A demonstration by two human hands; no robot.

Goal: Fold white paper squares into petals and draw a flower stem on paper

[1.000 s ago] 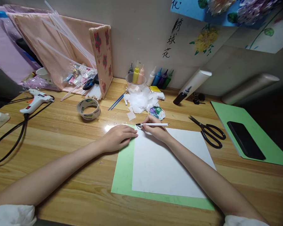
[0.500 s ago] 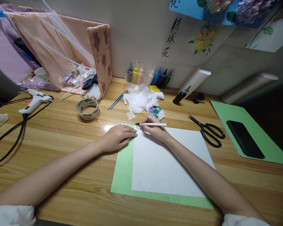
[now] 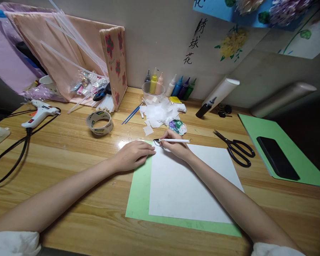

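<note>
A white sheet of paper (image 3: 192, 188) lies over a larger green sheet (image 3: 138, 195) on the wooden table. My right hand (image 3: 174, 145) grips a white pen (image 3: 179, 140) with a dark tip, which touches the white sheet near its upper left corner. A short curved black line shows there, partly behind my fingers. Flat across the left edge of both sheets rests my left hand (image 3: 134, 155), palm down with the fingers stretched out. Just beyond the paper is a paint-stained flower-shaped palette (image 3: 177, 127).
Black scissors (image 3: 236, 147) lie to the right, near a black phone-like slab (image 3: 277, 157) on green paper. A tape roll (image 3: 99, 123) and a white glue gun (image 3: 40, 113) are at left. White paper squares (image 3: 160, 113) and several paint bottles (image 3: 178, 86) stand at the back.
Almost nothing differs. The whole view has shifted very slightly; both hands and the pen keep their places on the paper.
</note>
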